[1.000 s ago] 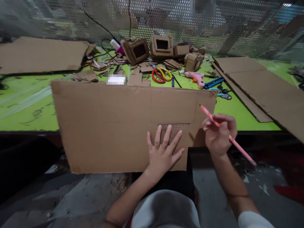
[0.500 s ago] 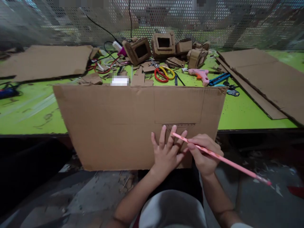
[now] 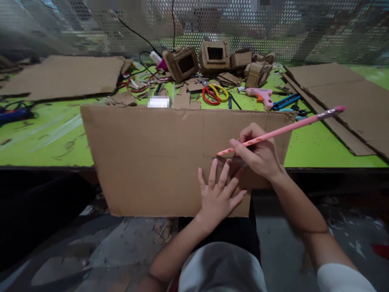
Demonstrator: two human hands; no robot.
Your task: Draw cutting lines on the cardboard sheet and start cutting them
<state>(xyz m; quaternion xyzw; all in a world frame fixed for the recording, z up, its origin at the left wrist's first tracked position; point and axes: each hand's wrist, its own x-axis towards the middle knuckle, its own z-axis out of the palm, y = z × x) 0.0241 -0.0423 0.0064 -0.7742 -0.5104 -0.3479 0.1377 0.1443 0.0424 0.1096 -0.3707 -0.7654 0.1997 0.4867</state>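
A large brown cardboard sheet leans from my lap against the table edge, with faint pencil lines drawn on it. My left hand lies on the sheet with its fingers spread. Beyond its fingertips is the edge of what looks like a clear ruler, mostly hidden by my hands. In my right hand is a pink pencil, pinched between thumb and fingers. The pencil's tip meets the cardboard by a drawn line, just above my left fingertips. Its eraser end points up to the right.
On the green table lie red-and-yellow-handled scissors, a pink glue gun, a blue cutter and scraps. Several cardboard box shapes stand behind them. Cardboard sheets lie left and right. A perforated screen stands behind.
My right hand has moved up the sheet, and the pencil has swung from pointing down-right to up-right, its tip now on the line. My left hand stays spread on the cardboard.
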